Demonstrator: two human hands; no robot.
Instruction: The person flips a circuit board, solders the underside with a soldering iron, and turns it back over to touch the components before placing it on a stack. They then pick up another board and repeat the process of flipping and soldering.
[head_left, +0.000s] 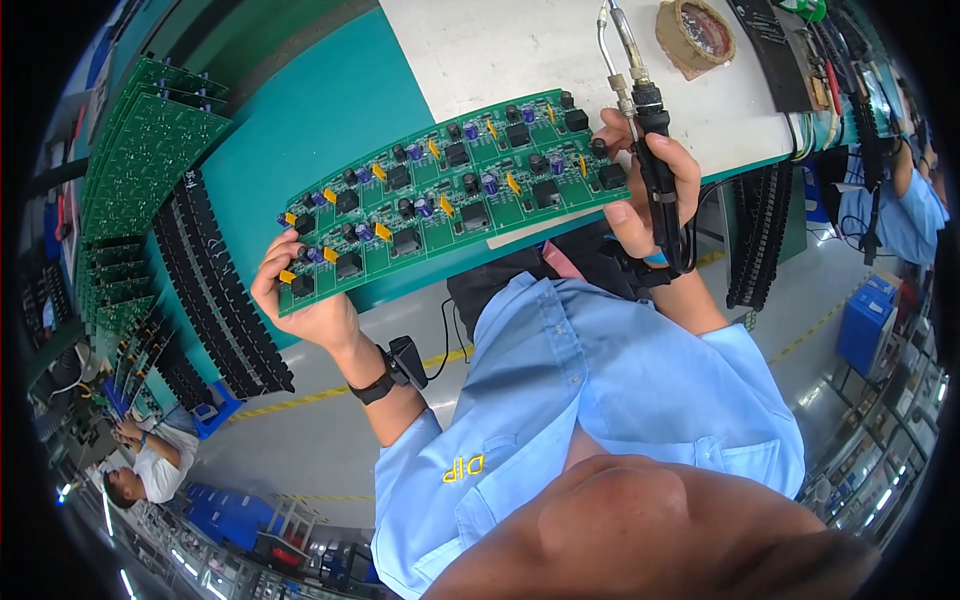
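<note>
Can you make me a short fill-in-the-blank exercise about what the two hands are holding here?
1. The long green circuit board is held at both ends, over a ____ work surface.
2. The right hand also grips a black ____-shaped soldering tool.
3. The left hand has a black ____ on its wrist.
4. A roll of brown ____ lies on the white table top.

Missing words: teal; pen; strap; tape

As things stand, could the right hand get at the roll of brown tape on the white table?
Probably not right away. The right hand grips a black soldering tool and steadies one end of the green circuit board. The tape roll lies beyond it on the white table, with nothing between them.
</note>
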